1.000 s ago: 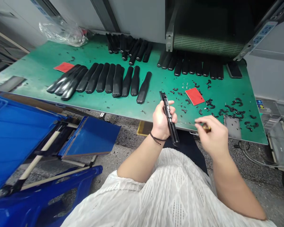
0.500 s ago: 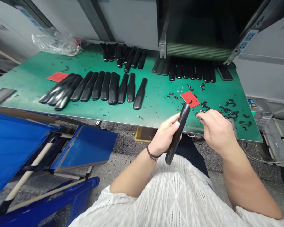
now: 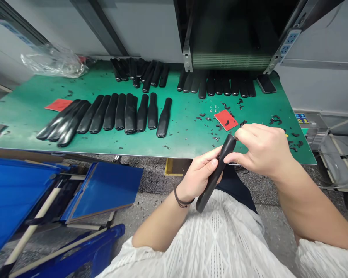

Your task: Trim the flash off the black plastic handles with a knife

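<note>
Snugly, left fingers (image 3: 206, 159) curl around the black handle (image 3: 208, 193).

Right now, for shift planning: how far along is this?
Done, seemingly: rows of black handles on the green mat. In hand: one handle, left hand holding, right hand at its top end. Left, perhaps: black bits around the red card.

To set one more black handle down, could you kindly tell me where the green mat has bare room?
Between the rightmost black handle and the red card the mat is nearly bare; likewise below the plastic bag. Black scraps crowd around the card and the right hand.
</note>
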Tool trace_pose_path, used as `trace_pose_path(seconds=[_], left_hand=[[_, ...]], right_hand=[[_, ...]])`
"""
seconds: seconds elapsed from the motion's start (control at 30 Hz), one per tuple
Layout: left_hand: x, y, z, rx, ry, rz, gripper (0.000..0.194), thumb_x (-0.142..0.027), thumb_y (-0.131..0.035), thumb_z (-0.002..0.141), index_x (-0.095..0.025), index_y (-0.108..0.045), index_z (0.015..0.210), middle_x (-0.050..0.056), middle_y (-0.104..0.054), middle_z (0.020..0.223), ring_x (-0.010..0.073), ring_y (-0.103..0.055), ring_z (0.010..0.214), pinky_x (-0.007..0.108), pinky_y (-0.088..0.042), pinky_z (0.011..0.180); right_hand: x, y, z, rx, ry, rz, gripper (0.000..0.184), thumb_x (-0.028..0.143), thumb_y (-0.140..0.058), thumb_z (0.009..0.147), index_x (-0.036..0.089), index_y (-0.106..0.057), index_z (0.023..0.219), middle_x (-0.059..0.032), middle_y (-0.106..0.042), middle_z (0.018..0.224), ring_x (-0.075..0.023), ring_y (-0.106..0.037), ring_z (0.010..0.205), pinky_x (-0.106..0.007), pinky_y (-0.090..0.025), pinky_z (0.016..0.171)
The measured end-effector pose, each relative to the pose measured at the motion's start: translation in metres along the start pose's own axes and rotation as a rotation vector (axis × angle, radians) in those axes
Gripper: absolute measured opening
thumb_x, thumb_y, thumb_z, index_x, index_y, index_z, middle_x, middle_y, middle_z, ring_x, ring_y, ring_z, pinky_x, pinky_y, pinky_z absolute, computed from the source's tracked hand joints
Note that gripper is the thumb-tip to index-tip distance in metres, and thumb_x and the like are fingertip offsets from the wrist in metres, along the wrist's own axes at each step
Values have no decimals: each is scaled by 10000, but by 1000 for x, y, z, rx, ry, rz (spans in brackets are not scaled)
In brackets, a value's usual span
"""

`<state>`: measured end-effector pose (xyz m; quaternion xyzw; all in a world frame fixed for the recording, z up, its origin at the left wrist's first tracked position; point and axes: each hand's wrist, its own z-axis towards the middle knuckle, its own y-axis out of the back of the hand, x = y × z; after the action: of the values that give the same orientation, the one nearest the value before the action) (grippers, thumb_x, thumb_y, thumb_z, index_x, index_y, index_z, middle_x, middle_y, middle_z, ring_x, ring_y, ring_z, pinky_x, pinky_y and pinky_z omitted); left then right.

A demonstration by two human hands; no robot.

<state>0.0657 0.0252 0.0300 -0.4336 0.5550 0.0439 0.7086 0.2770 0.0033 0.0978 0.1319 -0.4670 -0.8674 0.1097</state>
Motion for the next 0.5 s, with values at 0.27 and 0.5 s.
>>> trace_pose_path(seconds=[0.27, 0.5], left_hand=[[8, -11, 6, -34, -72, -101, 579, -421, -596, 1017, -148, -552, 1526, -46, -466, 581, 80, -425, 436, 212, -333, 438], [6, -15, 9, -154, -22, -77, 616, -490, -631, 987, -157, -576, 1502, -39, -491, 570, 88, -423, 458, 213, -325, 455]], right_hand=[[11, -4, -10, -96, -68, -78, 625, 725, -381, 1010, 204, -491, 683, -3, -506, 618, -130, -385, 589, -304, -195, 525], [32, -16, -22, -85, -113, -20, 606, 660, -327, 1052, 205, -512, 695, -9, -510, 632, -139, -385, 599, -310, -216, 532]])
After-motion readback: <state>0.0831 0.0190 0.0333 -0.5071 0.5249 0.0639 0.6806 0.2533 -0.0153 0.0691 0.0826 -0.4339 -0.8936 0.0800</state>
